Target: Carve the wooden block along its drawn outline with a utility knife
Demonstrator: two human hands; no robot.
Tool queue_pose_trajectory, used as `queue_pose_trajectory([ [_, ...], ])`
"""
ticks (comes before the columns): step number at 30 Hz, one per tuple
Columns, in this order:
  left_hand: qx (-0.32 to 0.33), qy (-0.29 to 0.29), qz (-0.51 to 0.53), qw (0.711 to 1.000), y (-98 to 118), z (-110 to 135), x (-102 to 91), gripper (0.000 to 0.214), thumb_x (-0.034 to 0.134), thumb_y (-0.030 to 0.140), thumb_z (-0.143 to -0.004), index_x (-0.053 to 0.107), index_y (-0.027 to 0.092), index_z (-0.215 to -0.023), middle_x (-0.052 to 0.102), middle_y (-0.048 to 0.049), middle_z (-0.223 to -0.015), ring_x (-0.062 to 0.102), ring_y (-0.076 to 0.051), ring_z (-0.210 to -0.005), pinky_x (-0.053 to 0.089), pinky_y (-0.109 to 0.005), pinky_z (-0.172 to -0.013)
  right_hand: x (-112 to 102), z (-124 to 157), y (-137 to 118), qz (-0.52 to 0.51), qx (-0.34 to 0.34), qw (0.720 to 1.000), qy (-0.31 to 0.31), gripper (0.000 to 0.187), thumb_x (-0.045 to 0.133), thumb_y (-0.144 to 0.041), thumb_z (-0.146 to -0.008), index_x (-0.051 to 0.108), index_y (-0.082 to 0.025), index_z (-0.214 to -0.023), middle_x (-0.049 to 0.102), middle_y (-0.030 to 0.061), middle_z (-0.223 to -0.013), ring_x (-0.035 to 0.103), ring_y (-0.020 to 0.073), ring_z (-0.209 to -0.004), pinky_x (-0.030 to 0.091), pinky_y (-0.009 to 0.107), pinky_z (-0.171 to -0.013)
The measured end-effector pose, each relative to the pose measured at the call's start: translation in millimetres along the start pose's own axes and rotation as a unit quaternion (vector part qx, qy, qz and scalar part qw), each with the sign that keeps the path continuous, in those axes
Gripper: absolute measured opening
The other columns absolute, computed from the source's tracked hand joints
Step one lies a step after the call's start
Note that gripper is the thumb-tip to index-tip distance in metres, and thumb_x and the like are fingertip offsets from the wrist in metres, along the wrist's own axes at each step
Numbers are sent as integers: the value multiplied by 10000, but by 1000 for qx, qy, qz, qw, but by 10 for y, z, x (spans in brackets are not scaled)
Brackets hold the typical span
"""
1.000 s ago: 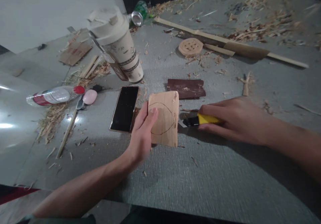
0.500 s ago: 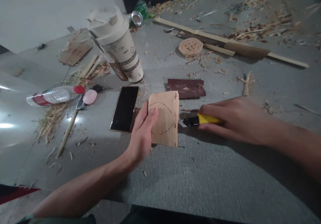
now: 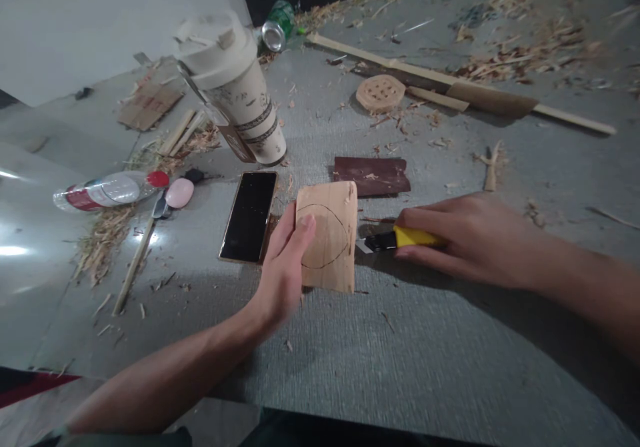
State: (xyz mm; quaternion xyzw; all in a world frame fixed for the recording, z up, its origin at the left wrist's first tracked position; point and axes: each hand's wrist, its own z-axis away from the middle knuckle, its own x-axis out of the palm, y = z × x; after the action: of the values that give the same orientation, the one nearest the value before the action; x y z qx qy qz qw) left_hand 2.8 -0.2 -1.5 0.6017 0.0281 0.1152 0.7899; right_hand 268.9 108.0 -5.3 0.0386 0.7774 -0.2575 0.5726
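My left hand [image 3: 285,270] grips the left side of a pale wooden piece [image 3: 330,270], thumb on its face and the other fingers behind it. A rounded outline is drawn on the wood, partly covered by the thumb. My right hand [image 3: 465,240] is closed round a yellow and black utility knife [image 3: 413,237]. Its blade points left, close beside the wood's right edge; whether it touches cannot be made out. Behind the wood lies a dark reddish-brown strip [image 3: 373,177], seemingly sandpaper. A phone [image 3: 249,217] rests just left of my left hand.
A tall lidded cup [image 3: 250,103] stands behind the phone. A clear bottle [image 3: 113,190] lies at left near a thin stick [image 3: 133,270]. Farther back are a green can [image 3: 278,27], a carved wooden disc [image 3: 380,93] and a long wooden strip [image 3: 575,118]. Wood shavings [image 3: 540,60] litter the table.
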Motion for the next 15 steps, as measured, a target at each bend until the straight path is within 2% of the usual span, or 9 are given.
queue_pose_trajectory([
  [10, 6, 8, -13, 1000, 12, -3, 6, 556, 648, 595, -1041, 661, 273, -1494, 726, -96, -1443, 593, -362, -1457, 520, -552, -1235, -14, -19, -7, -19, 17, 1000, -9, 415, 504, -592, -1127, 548, -249, -899, 580, -24, -657, 524, 152, -524, 281, 316, -533],
  [15, 18, 13, -18, 1000, 0, -2, 4, 545, 642, 578, -1043, 661, 273, -1494, 740, -107, -1409, 638, -353, -1396, 578, -525, -1165, -21, -21, -15, -22, 26, 999, -12, 438, 497, -613, -1123, 558, -248, -888, 591, -16, -655, 523, 153, -525, 270, 319, -534],
])
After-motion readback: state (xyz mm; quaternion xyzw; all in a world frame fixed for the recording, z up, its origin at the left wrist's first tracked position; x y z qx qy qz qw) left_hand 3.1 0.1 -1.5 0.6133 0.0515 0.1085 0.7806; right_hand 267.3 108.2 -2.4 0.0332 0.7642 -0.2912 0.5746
